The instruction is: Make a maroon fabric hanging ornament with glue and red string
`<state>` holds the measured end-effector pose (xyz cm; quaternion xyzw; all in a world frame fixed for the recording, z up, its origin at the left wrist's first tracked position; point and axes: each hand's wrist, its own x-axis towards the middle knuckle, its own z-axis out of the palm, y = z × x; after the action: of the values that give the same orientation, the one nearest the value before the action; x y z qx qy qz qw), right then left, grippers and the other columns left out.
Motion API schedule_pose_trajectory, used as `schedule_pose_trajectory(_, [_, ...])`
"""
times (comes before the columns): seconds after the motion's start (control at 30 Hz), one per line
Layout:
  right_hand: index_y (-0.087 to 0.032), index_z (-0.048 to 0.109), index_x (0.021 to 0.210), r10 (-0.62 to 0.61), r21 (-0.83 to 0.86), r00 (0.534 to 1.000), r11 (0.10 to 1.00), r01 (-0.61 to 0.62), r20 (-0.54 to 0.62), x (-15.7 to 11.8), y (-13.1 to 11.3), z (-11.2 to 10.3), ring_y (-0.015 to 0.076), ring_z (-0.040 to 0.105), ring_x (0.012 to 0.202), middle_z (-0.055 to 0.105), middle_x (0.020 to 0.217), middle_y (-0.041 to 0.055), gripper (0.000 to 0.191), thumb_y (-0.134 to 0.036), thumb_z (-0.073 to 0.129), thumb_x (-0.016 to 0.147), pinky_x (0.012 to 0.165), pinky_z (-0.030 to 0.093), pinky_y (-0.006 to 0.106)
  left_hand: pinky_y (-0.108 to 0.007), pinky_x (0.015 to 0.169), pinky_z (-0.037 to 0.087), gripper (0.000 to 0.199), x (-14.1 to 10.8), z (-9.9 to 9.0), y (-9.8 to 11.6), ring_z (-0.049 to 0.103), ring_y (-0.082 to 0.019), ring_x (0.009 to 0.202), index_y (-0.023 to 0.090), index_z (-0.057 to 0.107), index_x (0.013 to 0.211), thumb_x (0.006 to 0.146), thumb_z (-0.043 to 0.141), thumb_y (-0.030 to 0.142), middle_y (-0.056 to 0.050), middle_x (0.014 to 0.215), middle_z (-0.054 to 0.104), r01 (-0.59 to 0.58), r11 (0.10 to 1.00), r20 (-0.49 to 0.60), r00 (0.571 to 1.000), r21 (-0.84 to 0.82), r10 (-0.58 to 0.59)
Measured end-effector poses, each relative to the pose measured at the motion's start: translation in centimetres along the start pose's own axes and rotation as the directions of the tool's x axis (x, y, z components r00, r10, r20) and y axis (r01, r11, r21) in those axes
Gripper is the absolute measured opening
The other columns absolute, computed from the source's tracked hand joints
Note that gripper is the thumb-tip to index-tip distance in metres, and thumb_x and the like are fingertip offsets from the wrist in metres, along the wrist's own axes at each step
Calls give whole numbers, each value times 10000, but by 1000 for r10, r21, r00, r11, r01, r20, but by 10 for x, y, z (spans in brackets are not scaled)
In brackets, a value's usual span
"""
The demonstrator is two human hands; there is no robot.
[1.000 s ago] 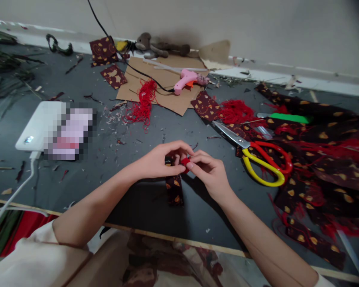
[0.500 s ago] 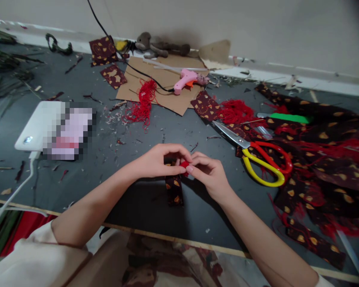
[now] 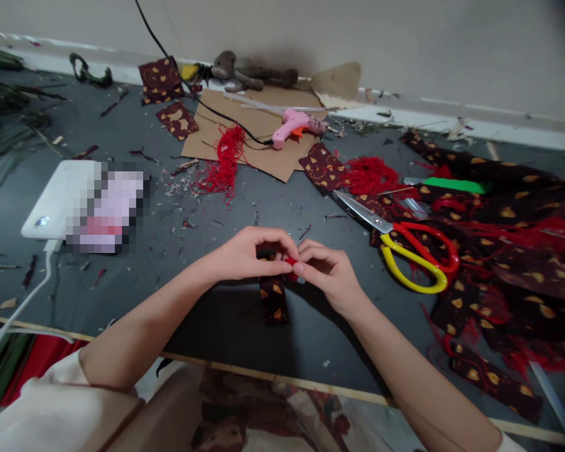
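Note:
Both hands meet above the near part of the grey table. My left hand (image 3: 249, 254) is closed, thumb and fingers pinching a dark patterned fabric strip (image 3: 274, 300) with a small red piece (image 3: 290, 269) at its top. The strip hangs down below the fingers, its gold leaf-like print showing. From the other side, my right hand (image 3: 332, 273) pinches the same red piece between thumb and forefinger, its tips touching those of the left. Fingers cover most of the red piece, so whether it is thread or cloth I cannot tell.
Scissors (image 3: 395, 242) with red and yellow handles lie right, beside heaped patterned fabric (image 3: 508, 213) and red thread (image 3: 371, 176). A pink glue gun (image 3: 294, 125) rests on cardboard (image 3: 258, 141). A white power bank (image 3: 59, 198) and a blurred phone (image 3: 113, 210) lie left.
The hands hold almost the same pose, with only a slight shift of the fingers on the red piece. The whole view has moved a few pixels.

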<state>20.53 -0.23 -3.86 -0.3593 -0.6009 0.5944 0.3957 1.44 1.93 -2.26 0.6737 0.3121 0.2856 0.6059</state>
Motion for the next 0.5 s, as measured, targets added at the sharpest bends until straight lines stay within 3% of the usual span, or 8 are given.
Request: schedule_pose_trajectory(0.5, [-189,653,682,7,7,1000,1000,-7,24,2,-1,0,113,497,663,555,700,-14,106,-221,650,783,651,370,269,-204,689,463,60,2,0,-5,594,-99,713,134,647,774,771,657,194,-19,751,655,-61,998,-45,997,-26,60])
